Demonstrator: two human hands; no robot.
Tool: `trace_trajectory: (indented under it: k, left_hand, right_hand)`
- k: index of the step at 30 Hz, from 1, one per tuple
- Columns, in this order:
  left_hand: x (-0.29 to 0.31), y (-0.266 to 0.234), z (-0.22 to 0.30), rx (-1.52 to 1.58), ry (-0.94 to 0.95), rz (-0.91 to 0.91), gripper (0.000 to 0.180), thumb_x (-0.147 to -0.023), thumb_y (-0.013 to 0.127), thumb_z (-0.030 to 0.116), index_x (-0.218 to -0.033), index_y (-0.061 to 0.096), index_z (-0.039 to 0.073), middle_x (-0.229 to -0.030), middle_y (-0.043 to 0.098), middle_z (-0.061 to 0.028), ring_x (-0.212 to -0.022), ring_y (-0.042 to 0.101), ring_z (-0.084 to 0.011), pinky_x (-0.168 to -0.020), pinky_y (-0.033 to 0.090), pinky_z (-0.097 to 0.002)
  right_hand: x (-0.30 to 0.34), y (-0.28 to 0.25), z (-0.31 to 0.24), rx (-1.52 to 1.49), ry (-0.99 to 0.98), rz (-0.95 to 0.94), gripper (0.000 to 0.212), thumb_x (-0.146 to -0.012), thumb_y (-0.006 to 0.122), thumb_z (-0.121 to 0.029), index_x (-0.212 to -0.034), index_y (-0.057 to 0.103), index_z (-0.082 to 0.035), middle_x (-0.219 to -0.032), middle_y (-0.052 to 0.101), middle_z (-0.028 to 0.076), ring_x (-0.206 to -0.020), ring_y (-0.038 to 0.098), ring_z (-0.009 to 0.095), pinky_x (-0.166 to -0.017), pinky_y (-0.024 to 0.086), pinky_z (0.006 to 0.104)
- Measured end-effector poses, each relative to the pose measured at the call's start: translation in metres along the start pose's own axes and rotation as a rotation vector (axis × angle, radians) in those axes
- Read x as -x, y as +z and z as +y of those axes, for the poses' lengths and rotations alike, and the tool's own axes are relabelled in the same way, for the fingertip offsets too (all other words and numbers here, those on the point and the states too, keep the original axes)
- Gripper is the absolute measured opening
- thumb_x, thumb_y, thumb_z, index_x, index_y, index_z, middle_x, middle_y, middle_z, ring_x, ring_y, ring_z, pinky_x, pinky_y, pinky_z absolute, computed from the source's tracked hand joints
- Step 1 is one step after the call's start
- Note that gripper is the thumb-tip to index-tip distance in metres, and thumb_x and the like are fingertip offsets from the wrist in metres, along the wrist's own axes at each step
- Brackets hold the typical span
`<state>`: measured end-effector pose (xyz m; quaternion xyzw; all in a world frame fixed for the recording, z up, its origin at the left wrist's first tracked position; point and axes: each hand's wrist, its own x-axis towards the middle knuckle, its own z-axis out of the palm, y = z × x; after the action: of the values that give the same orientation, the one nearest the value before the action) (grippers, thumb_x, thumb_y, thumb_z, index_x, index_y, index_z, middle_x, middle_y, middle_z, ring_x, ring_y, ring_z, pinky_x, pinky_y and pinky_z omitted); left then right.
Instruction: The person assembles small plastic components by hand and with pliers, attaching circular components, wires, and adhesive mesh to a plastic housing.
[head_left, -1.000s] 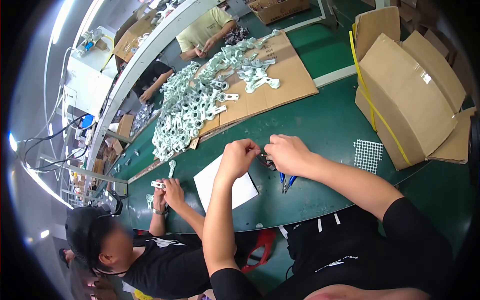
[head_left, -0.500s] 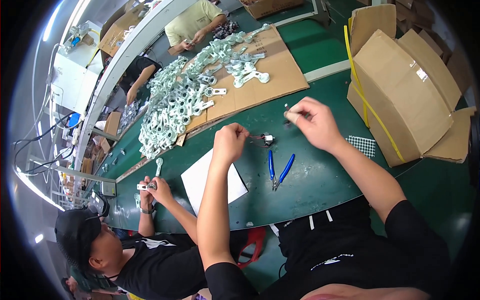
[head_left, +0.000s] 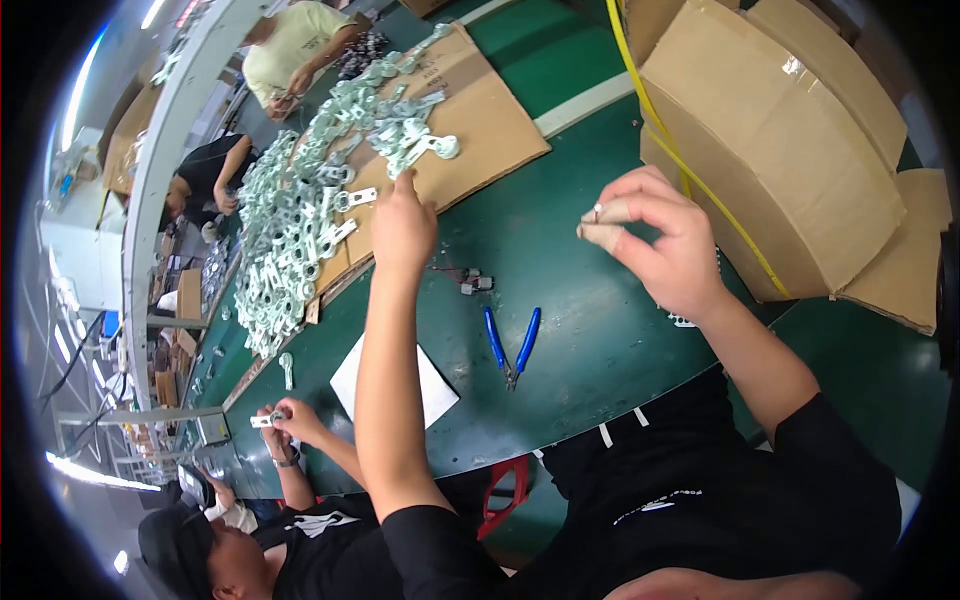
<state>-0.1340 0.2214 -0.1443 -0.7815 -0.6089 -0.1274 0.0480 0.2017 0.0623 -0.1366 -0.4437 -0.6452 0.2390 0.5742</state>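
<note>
- Pliers (head_left: pixel 526 345) with blue handles lay on the green table (head_left: pixel 580 375), their handles spread apart and pointing to the far side, the metal tips toward the near edge.
- The right hand (head_left: pixel 597 212) was raised over the right part of the table, thumb and fingertips pinching a tiny pale piece (head_left: pixel 598 210), too small to identify.
- The left hand (head_left: pixel 403 225) stretched toward the far side, its back to the view, fingertips near the right edge of the heap of pale green plastic brackets (head_left: pixel 290 225); whether it gripped anything could not be told.
- A small wired component (head_left: pixel 477 284), dark and grey with thin red leads, lay on the table between the two hands, just beyond the pliers.
- The brackets formed a long heap from the left to the far side, partly on a flat cardboard sheet (head_left: pixel 505 140); one lone bracket (head_left: pixel 288 371) lay apart at the heap's near end.
- A white sheet (head_left: pixel 430 388) lay left of the pliers, partly covered by the left forearm.
- To the right stood an open cardboard box (head_left: pixel 780 150) with a yellow strap (head_left: pixel 690 178) hanging along it.
- At the near left, a co-worker's hands (head_left: pixel 290 418) held a white bracket (head_left: pixel 262 421).
</note>
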Motion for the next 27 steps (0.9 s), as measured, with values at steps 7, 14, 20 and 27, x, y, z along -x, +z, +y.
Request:
trace_trajectory:
  k: [7,14,20,27]
  left_hand:
    - [-0.104,0.044,-0.011,-0.459,0.302,0.001,0.054,-0.107,0.064,0.006,-0.159,0.071,0.021,-0.158,0.071,-0.0089,-0.147,0.063,-0.0373,-0.118,0.054,-0.0561]
    - [-0.093,0.024,-0.017,-0.501,0.299,0.169,0.026,-0.098,0.077,0.021,-0.123,0.077,0.011,-0.129,0.081,-0.0137,-0.13,0.073,-0.0354,-0.106,0.058,-0.0564]
    - [0.033,-0.043,0.099,0.079,0.239,0.008,0.035,-0.096,0.087,0.012,-0.127,0.077,-0.001,-0.109,0.077,-0.0232,-0.105,0.075,-0.0442,-0.093,0.062,-0.0546]
    - [0.176,-0.05,0.155,0.233,0.137,-0.193,0.049,-0.091,0.089,0.007,-0.138,0.078,0.002,-0.113,0.074,-0.0161,-0.109,0.069,-0.0383,-0.098,0.059,-0.0497]
  right_hand:
    - [0.016,-0.017,0.011,-0.232,0.055,0.062,0.014,-0.095,0.091,0.0,-0.108,0.087,-0.002,-0.107,0.084,0.008,-0.115,0.075,0.025,-0.099,0.06,0.0371]
    - [0.021,-0.016,0.003,-0.211,0.103,0.06,0.015,-0.095,0.09,0.002,-0.107,0.082,-0.001,-0.11,0.079,0.013,-0.109,0.076,0.025,-0.095,0.06,0.0372]
    - [0.042,-0.028,0.022,-0.129,0.043,0.043,0.012,-0.101,0.083,0.004,-0.109,0.077,-0.002,-0.11,0.077,0.014,-0.112,0.072,0.025,-0.1,0.058,0.0363]
    - [0.049,-0.031,0.011,-0.215,0.118,0.025,0.012,-0.105,0.078,0.005,-0.113,0.071,-0.001,-0.116,0.071,0.014,-0.111,0.069,0.024,-0.1,0.056,0.0355]
